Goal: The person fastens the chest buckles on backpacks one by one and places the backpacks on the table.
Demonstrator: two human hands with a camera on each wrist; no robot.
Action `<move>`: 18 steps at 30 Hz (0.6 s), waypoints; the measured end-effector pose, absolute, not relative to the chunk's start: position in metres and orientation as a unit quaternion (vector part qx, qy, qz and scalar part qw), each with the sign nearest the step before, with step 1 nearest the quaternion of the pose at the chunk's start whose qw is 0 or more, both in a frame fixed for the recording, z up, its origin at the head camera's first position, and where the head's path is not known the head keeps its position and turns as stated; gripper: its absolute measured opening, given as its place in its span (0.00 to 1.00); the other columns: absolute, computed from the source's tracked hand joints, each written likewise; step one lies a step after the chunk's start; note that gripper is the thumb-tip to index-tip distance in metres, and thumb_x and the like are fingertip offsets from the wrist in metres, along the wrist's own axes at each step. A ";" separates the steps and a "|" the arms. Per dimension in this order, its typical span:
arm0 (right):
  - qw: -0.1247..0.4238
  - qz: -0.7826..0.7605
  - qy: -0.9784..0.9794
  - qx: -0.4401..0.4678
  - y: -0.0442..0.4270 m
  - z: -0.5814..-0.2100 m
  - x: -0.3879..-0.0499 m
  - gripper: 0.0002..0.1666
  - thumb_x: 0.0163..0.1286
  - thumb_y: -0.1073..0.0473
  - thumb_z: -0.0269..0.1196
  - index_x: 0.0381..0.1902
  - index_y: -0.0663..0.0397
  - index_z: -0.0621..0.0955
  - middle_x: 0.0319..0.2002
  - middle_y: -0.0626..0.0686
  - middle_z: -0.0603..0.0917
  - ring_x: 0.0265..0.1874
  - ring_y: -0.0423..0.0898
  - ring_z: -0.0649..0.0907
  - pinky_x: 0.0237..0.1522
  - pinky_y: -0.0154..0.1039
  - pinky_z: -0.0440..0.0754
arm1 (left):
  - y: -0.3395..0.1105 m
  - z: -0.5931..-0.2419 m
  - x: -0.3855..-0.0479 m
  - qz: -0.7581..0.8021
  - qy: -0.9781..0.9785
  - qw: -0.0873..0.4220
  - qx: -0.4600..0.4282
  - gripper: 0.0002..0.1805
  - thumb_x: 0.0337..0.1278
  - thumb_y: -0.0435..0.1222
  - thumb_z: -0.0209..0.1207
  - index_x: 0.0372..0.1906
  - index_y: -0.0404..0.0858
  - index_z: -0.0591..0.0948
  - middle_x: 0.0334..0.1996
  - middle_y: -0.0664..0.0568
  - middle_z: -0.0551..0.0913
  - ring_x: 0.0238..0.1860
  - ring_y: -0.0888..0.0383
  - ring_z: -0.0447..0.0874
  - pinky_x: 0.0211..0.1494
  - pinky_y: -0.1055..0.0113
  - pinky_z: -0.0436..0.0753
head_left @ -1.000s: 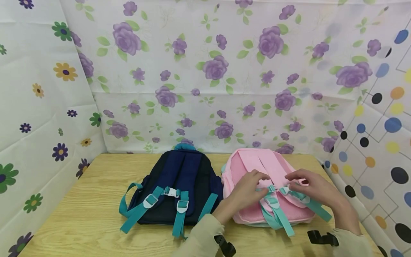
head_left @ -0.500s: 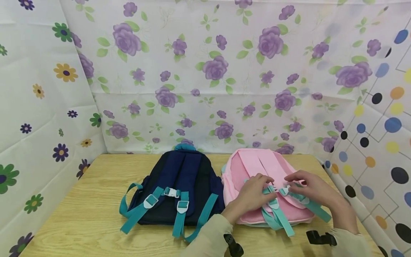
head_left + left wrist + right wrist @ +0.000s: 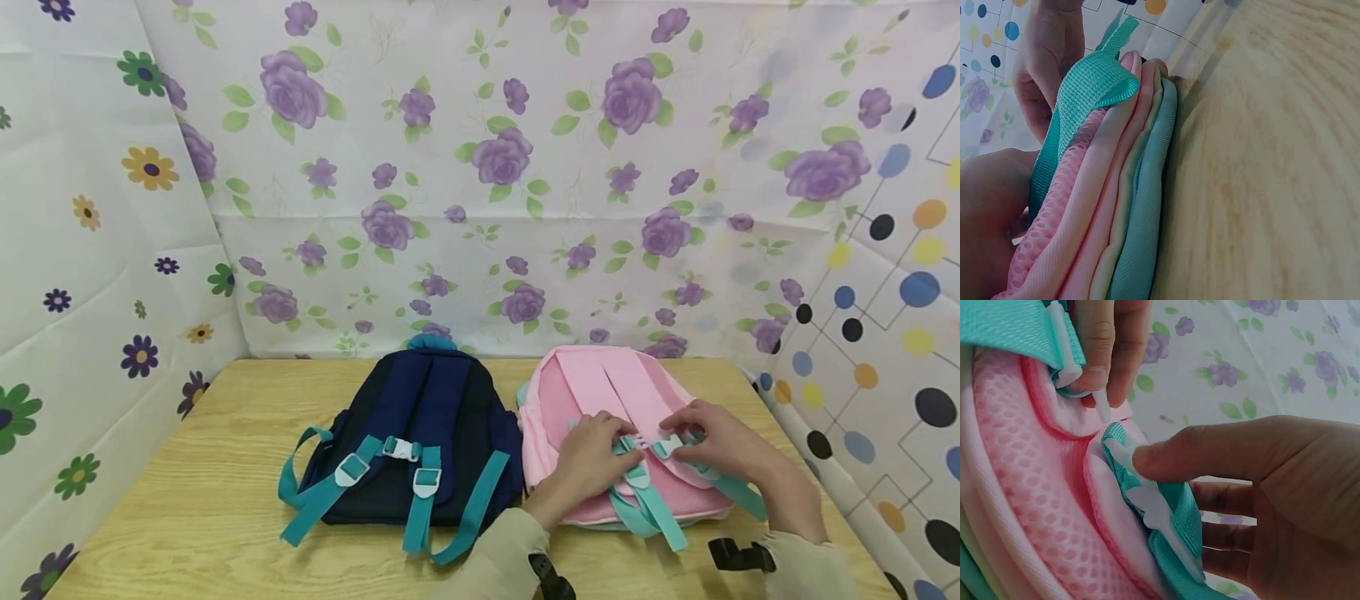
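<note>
A pink backpack (image 3: 615, 379) lies with its shoulder straps up, the teal webbing hanging over its front. At its middle is a white side-release buckle in two separate halves. My left hand (image 3: 592, 454) pinches the pronged half (image 3: 1104, 406) and the teal strap by it. Opposite, my right hand (image 3: 720, 437) holds the other half (image 3: 1121, 452) with the thumb on top and fingers behind the webbing. A small gap separates the halves. In the left wrist view, a loop of teal webbing (image 3: 1088, 84) partly hides both hands.
A navy backpack (image 3: 420, 392) lies just left of the pink one, its chest buckle (image 3: 402, 450) joined. Both are on a wooden table (image 3: 202, 483). Patterned cloth (image 3: 450, 167) walls the back and sides.
My left hand has moved right and closed its fingers on its buckle half. My right hand has shifted slightly left and taken its half between thumb and fingers.
</note>
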State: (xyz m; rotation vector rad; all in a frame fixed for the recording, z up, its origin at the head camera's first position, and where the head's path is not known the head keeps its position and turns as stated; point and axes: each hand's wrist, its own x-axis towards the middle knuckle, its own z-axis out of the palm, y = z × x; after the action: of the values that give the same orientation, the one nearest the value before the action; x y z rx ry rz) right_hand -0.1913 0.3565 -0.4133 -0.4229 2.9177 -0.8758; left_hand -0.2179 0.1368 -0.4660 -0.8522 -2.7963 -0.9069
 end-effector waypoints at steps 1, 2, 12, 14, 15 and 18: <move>0.032 -0.282 0.949 -0.135 0.356 -0.415 -0.192 0.21 0.57 0.58 0.74 0.48 0.56 0.85 0.41 0.51 0.79 0.38 0.45 0.75 0.36 0.33 0.75 | 0.137 -0.467 -0.218 -0.296 -0.913 0.041 -0.276 0.18 0.62 0.56 0.62 0.53 0.56 0.83 0.48 0.64 0.81 0.47 0.67 0.77 0.49 0.73 0.75; 0.031 -0.281 0.950 -0.132 0.356 -0.417 -0.192 0.19 0.57 0.60 0.73 0.47 0.56 0.85 0.40 0.51 0.79 0.38 0.45 0.74 0.36 0.33 0.75 | 0.137 -0.468 -0.217 -0.297 -0.914 0.040 -0.274 0.18 0.62 0.56 0.62 0.54 0.56 0.83 0.48 0.64 0.81 0.48 0.66 0.77 0.50 0.73 0.75; 0.035 -0.270 0.955 -0.118 0.356 -0.423 -0.194 0.13 0.58 0.60 0.72 0.42 0.54 0.85 0.38 0.51 0.78 0.36 0.44 0.74 0.36 0.34 0.75 | 0.136 -0.475 -0.219 -0.294 -0.911 0.058 -0.282 0.16 0.64 0.55 0.60 0.53 0.57 0.84 0.48 0.64 0.80 0.48 0.66 0.77 0.51 0.74 0.75; 0.035 -0.270 0.955 -0.117 0.356 -0.422 -0.194 0.13 0.58 0.60 0.71 0.42 0.53 0.85 0.38 0.50 0.78 0.36 0.44 0.74 0.36 0.33 0.75 | 0.135 -0.476 -0.220 -0.299 -0.907 0.063 -0.289 0.16 0.65 0.55 0.60 0.53 0.56 0.84 0.48 0.64 0.80 0.47 0.66 0.77 0.49 0.75 0.75; 0.035 -0.268 0.955 -0.120 0.356 -0.422 -0.194 0.13 0.58 0.60 0.71 0.42 0.54 0.85 0.38 0.51 0.78 0.36 0.44 0.74 0.37 0.34 0.75 | 0.134 -0.476 -0.220 -0.301 -0.906 0.064 -0.292 0.16 0.65 0.54 0.60 0.53 0.56 0.84 0.48 0.64 0.80 0.47 0.66 0.76 0.49 0.75 0.74; 0.038 -0.270 0.954 -0.122 0.357 -0.420 -0.193 0.13 0.59 0.59 0.71 0.43 0.53 0.84 0.39 0.50 0.78 0.38 0.44 0.75 0.38 0.33 0.76 | 0.133 -0.478 -0.221 -0.312 -0.900 0.066 -0.298 0.16 0.65 0.54 0.59 0.53 0.56 0.84 0.48 0.64 0.81 0.45 0.67 0.75 0.47 0.76 0.73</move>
State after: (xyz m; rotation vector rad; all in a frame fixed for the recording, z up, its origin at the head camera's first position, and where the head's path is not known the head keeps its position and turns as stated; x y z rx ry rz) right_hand -0.1932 0.3569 -0.4202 -0.3734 2.9279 -0.8282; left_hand -0.2208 0.1332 -0.4781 -0.8976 -2.7140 -0.9407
